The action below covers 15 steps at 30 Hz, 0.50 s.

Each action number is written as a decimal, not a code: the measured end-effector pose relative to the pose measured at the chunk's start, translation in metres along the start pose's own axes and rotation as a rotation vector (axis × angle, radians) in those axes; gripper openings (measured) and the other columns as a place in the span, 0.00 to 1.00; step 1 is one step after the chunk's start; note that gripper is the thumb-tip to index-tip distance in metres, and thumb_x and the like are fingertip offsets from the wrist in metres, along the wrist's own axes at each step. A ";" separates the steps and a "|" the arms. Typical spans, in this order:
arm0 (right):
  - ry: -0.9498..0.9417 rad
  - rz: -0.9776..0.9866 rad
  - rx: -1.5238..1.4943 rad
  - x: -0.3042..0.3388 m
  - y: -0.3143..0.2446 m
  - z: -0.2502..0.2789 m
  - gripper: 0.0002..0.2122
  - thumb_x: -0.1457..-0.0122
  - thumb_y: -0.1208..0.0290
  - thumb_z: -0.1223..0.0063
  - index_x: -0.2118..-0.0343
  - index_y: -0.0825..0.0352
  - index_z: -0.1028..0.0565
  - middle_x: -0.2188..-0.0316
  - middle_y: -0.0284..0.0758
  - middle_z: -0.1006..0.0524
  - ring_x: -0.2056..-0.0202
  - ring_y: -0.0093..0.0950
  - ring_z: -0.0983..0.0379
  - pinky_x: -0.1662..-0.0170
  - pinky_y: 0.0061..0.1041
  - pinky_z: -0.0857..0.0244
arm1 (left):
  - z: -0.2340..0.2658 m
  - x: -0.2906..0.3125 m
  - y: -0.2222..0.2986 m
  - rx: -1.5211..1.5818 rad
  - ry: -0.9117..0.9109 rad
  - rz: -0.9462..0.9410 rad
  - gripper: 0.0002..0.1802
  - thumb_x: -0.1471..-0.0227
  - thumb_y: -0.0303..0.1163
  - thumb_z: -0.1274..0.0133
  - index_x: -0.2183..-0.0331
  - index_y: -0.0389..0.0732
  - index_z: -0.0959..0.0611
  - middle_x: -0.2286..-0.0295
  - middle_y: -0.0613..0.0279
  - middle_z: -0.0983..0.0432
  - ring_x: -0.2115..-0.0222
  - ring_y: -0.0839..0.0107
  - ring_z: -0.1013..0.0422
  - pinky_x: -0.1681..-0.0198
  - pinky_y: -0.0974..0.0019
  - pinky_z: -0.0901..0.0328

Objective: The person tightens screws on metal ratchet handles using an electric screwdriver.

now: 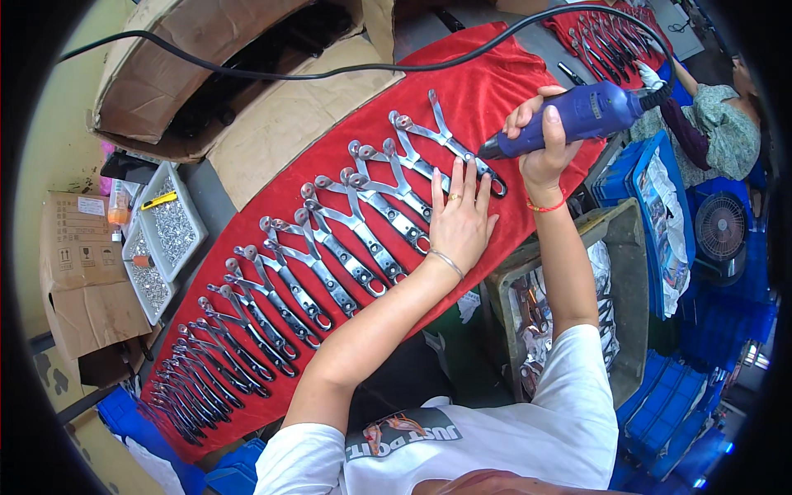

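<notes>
My right hand is wrapped round a corded purple-blue power tool, which looks like an electric screwdriver. The tool's dark tip points left and down, at the body of the endmost locking clamp pliers. My left hand lies flat with its fingers stretched out, fingertips on the handles of those pliers. More locking clamp pliers with forked jaws and round pads lie in a long row on a red cloth, running to the lower left. What lies right under my left fingers is hidden.
A black cord arches over the bench. Beyond are an open cardboard box and a white tray of small metal parts. Near my right arm stands a grey bin; blue crates, a fan and a co-worker are further right.
</notes>
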State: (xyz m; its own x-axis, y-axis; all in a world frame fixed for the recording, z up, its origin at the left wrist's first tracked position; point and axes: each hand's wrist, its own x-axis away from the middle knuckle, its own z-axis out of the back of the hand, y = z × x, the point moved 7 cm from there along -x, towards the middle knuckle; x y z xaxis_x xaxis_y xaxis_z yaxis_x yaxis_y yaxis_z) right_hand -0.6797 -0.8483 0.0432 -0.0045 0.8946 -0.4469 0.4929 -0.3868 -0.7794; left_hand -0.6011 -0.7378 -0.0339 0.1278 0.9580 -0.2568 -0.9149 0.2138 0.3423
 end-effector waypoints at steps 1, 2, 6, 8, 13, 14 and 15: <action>-0.011 0.020 -0.009 -0.001 -0.001 0.001 0.13 0.45 0.73 0.53 0.58 0.69 0.36 0.79 0.35 0.31 0.81 0.24 0.32 0.75 0.24 0.34 | -0.001 0.000 -0.001 -0.002 0.012 -0.003 0.32 0.55 0.47 0.46 0.49 0.43 0.27 0.45 0.52 0.40 0.40 0.57 0.51 0.39 0.43 0.61; -0.023 0.041 -0.017 -0.001 -0.002 0.001 0.13 0.45 0.72 0.53 0.58 0.70 0.36 0.80 0.35 0.30 0.81 0.24 0.32 0.75 0.25 0.34 | -0.002 0.000 -0.002 0.002 0.012 0.003 0.32 0.55 0.47 0.46 0.49 0.43 0.27 0.45 0.52 0.40 0.40 0.57 0.51 0.39 0.43 0.61; -0.048 0.023 -0.033 -0.001 0.000 0.005 0.13 0.45 0.71 0.54 0.58 0.70 0.36 0.79 0.36 0.30 0.81 0.25 0.32 0.75 0.25 0.34 | -0.009 0.000 0.001 -0.052 0.025 -0.015 0.29 0.54 0.45 0.47 0.50 0.45 0.26 0.46 0.53 0.39 0.43 0.57 0.46 0.40 0.44 0.58; -0.052 0.004 -0.044 0.001 0.003 0.000 0.13 0.45 0.71 0.53 0.58 0.69 0.36 0.79 0.36 0.30 0.81 0.24 0.32 0.74 0.25 0.34 | -0.010 0.001 0.000 -0.065 0.044 -0.010 0.28 0.53 0.44 0.47 0.50 0.46 0.26 0.46 0.53 0.38 0.44 0.57 0.44 0.40 0.45 0.57; -0.142 -0.024 -0.012 -0.001 0.005 -0.007 0.14 0.45 0.71 0.52 0.58 0.69 0.37 0.79 0.36 0.30 0.80 0.24 0.32 0.74 0.23 0.34 | -0.014 0.001 0.001 -0.093 0.040 -0.016 0.27 0.52 0.43 0.48 0.50 0.46 0.26 0.47 0.51 0.37 0.47 0.58 0.40 0.42 0.47 0.53; -0.173 -0.045 -0.011 -0.002 0.006 -0.009 0.14 0.45 0.71 0.52 0.58 0.69 0.37 0.79 0.36 0.30 0.80 0.24 0.32 0.74 0.23 0.33 | -0.015 0.001 0.001 -0.091 0.042 -0.010 0.27 0.52 0.43 0.48 0.50 0.46 0.26 0.47 0.51 0.37 0.47 0.58 0.40 0.42 0.47 0.53; -0.176 -0.051 -0.012 -0.002 0.007 -0.010 0.14 0.45 0.71 0.52 0.58 0.69 0.37 0.79 0.36 0.30 0.80 0.24 0.32 0.74 0.23 0.33 | -0.015 0.001 0.002 -0.128 0.042 -0.027 0.26 0.52 0.43 0.49 0.50 0.45 0.26 0.48 0.50 0.37 0.49 0.58 0.40 0.43 0.48 0.53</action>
State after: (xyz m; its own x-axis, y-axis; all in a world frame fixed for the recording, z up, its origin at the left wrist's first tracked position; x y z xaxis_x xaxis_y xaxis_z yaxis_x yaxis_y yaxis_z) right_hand -0.6670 -0.8503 0.0426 -0.1816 0.8596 -0.4776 0.4981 -0.3384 -0.7984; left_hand -0.6087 -0.7389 -0.0472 0.1394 0.9429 -0.3027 -0.9532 0.2106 0.2170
